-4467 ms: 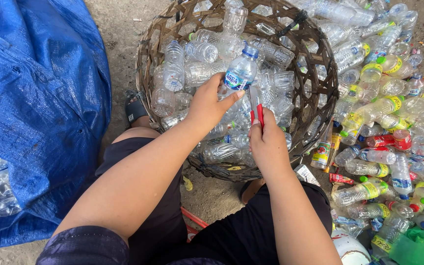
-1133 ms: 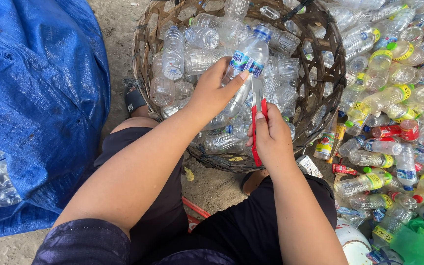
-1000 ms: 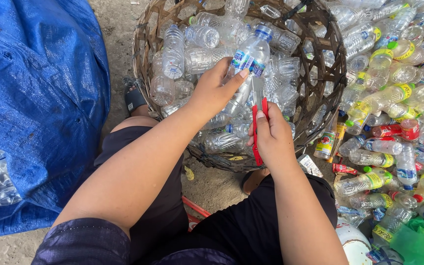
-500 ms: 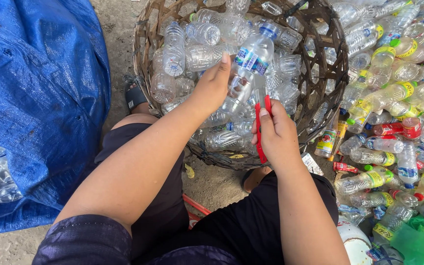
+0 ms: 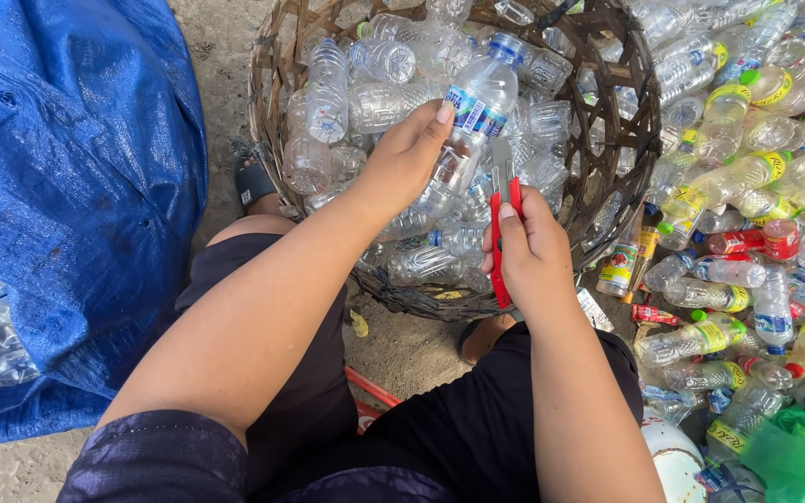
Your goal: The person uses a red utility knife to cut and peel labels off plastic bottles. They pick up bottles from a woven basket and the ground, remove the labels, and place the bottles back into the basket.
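My left hand (image 5: 402,163) grips a clear plastic bottle (image 5: 468,121) with a blue label and blue cap, held tilted over a woven basket (image 5: 626,121). In my right hand (image 5: 528,251) is a red utility knife (image 5: 502,219), whose blade points up next to the bottle's label. The basket is full of clear bottles without labels. Both hands are close together above the basket's near rim.
A pile of labelled plastic bottles (image 5: 747,214) spreads over the ground to the right. A blue tarp (image 5: 58,186) with some crushed bottles lies on the left. A green bag (image 5: 794,456) and a white round thing (image 5: 673,461) sit at the lower right. My knees frame the basket.
The bottle has been turned and lifted a little in my left hand. The knife stays beside its label, and my right hand has hardly moved.
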